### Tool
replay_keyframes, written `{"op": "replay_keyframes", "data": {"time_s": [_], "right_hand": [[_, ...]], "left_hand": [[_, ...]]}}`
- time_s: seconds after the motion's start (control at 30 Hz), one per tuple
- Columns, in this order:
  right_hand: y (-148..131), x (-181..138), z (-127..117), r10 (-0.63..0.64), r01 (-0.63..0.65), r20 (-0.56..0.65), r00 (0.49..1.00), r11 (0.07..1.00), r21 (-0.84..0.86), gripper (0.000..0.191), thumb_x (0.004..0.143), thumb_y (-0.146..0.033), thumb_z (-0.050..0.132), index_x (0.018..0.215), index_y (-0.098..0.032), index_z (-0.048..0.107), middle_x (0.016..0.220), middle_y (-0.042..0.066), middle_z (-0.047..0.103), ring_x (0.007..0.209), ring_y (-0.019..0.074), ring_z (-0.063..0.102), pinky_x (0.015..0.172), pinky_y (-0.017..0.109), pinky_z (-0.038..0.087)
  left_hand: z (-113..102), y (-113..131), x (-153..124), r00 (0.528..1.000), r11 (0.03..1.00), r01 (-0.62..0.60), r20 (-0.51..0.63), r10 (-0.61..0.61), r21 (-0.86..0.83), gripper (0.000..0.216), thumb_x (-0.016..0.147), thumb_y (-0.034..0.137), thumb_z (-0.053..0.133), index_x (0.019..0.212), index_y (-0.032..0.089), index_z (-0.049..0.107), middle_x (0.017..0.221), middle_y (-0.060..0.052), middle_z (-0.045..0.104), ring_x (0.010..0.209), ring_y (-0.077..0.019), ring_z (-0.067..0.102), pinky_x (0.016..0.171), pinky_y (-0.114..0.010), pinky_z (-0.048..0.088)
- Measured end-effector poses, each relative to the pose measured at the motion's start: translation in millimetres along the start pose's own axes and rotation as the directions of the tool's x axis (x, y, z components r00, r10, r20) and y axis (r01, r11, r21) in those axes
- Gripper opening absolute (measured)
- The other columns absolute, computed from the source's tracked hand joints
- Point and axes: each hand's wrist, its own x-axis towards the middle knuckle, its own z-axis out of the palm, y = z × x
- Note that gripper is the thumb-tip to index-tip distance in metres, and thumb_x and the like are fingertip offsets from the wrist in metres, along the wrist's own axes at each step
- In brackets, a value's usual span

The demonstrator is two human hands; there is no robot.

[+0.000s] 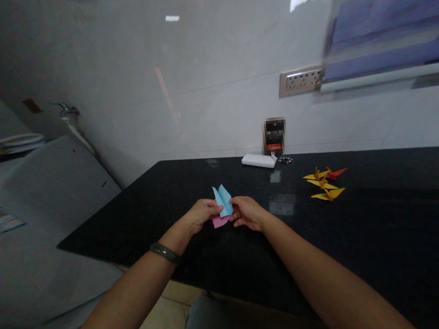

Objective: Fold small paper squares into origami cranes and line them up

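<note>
In the head view, a piece of folded blue paper [225, 201] is held above the near half of the dark worktop [138, 215], around the middle of the picture, between the two bare hands. Its left side is gripped by the left hand [201, 215], with the thumb laid across the front of the sheet and the other fingers tucked behind. Its right edge is pinched by the fingers of the right hand [249, 214], whose lower fingers are loosely curled beneath. Two upright points are formed by the blue folds, parted by a crease. Below them a pink part [220, 221] is seen; whether it belongs to the same sheet or to another cannot be told. A dark green bangle [165, 253] is worn on the left wrist. To the right, well apart from the hands, four folded paper birds are set close together on the worktop: three yellow birds [328, 195] and one orange-red bird [335, 173]. Near the wall, a white oblong case [259, 161] is laid flat, with a beaded strap [285, 160] beside its right end. Just behind, a dark upright object [274, 135] is blurred out. Above it, a socket panel [300, 81] is fixed to the wall.
</note>
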Motion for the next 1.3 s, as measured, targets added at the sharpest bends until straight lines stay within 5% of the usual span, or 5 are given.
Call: {"op": "replay_keyframes", "data": {"time_s": [0.63, 0.87, 1.3], "right_hand": [[3.5, 0.1, 2.9, -0.02, 0.024, 0.042, 0.999, 0.996, -0.089, 0.011, 0.08, -0.021, 0.048, 0.079, -0.013, 0.055, 0.062, 0.001, 0.057, 0.039, 0.0048, 0.05, 0.033, 0.014, 0.042], [5.6, 1.4, 2.8, -0.038, 0.042, 0.033, 0.999, 0.989, -0.141, 0.013, 0.081, -0.024, 0.047, 0.078, -0.014, 0.055, 0.066, 0.001, 0.058, 0.041, 0.0046, 0.049, 0.034, 0.014, 0.041], [5.3, 0.7, 5.0, -0.051, 0.054, 0.023, 0.998, 0.982, -0.18, 0.016, 0.082, -0.024, 0.044, 0.078, -0.013, 0.055, 0.066, 0.001, 0.057, 0.04, 0.004, 0.048, 0.034, 0.014, 0.041]], "left_hand": [[8.2, 5.8, -3.1, 0.998, 0.997, 0.024, -0.055, -0.027, -0.067, 0.047, 0.041, 0.05, 0.073, 0.062, 0.01, 0.061, 0.062, -0.002, 0.059, 0.057, -0.0093, 0.049, 0.06, -0.024, 0.037], [11.8, 12.2, -2.2, 0.996, 0.998, 0.027, -0.085, -0.022, 0.064, 0.049, 0.056, 0.06, 0.058, 0.051, 0.011, 0.056, 0.054, -0.001, 0.052, 0.052, -0.0086, 0.044, 0.053, -0.023, 0.032], [12.1, 11.7, 0.5, 0.998, 0.994, 0.024, -0.058, -0.017, 0.108, 0.043, 0.056, 0.054, 0.063, 0.05, 0.012, 0.055, 0.052, 0.0, 0.051, 0.049, -0.008, 0.043, 0.052, -0.024, 0.03]]}}
